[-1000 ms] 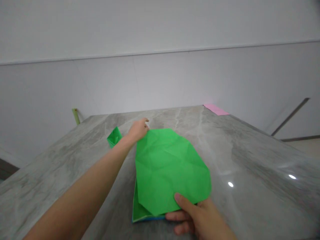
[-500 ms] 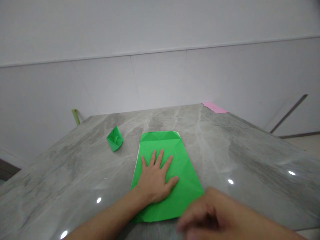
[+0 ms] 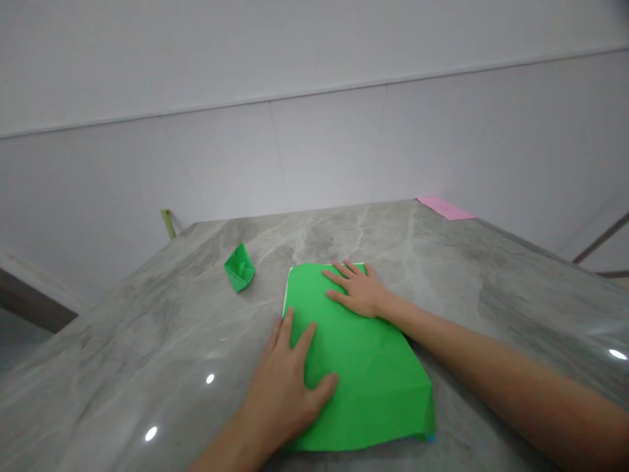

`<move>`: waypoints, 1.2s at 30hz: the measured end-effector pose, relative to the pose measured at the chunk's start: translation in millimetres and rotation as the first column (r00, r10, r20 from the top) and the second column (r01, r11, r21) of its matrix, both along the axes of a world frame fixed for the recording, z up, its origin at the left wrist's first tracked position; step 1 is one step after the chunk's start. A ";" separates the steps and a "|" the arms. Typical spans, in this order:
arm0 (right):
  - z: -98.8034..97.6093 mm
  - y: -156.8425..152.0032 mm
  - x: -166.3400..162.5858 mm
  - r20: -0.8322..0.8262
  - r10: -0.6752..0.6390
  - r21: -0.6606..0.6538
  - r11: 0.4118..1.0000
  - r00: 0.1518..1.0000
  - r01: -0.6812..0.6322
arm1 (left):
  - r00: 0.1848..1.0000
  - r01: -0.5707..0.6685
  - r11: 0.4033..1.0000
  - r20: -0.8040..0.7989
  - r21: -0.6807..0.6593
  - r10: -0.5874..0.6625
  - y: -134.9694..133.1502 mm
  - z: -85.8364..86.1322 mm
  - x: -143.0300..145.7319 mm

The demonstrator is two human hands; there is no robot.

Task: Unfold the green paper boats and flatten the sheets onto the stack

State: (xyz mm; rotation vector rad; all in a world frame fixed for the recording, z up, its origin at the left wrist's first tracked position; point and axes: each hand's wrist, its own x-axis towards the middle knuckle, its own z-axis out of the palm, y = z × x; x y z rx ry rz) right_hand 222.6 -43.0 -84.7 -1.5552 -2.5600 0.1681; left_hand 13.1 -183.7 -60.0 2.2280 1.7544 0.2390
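A large green sheet of paper [image 3: 366,367] lies on the table before me, with thin white edges showing at its far and left sides. Its near right corner bends downward, and a small blue bit peeks out there. My left hand [image 3: 287,387] rests with fingers spread over the sheet's left edge. Toward the far right part of the paper, my right hand [image 3: 361,288] lies flat with its fingers apart. Neither hand grips anything. Left of the sheet sits a small folded green paper boat [image 3: 240,269], touched by neither hand.
The grey marbled table [image 3: 167,328] runs back to a white wall [image 3: 324,151]. A pink sheet of paper [image 3: 446,208] lies at the far right corner. Beyond the far left edge a yellow-green strip [image 3: 168,223] shows.
My right hand has moved from the near edge to the far part of the sheet and flattened. My left hand has shifted nearer me; the far folded band no longer shows.
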 end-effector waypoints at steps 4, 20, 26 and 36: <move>1.8 -2.5 -1.5 0.011 -0.036 0.001 0.999 0.999 0.036 | 0.993 -0.083 0.996 0.089 0.027 0.080 -3.4 4.0 -8.0; 39.3 -41.8 -9.4 -0.005 0.292 -0.098 0.952 0.956 -0.291 | 1.000 0.009 1.000 -0.030 0.029 -0.009 -23.6 -16.1 24.3; 9.1 -21.9 -9.0 -0.029 0.205 -0.078 0.975 0.978 -0.207 | 0.994 0.068 0.996 -0.085 0.053 -0.063 -26.4 -16.2 23.3; 0.0 17.8 -2.7 0.030 0.065 -0.015 0.998 0.997 -0.064 | 0.987 -0.127 0.937 0.130 0.325 0.089 39.1 31.1 -16.6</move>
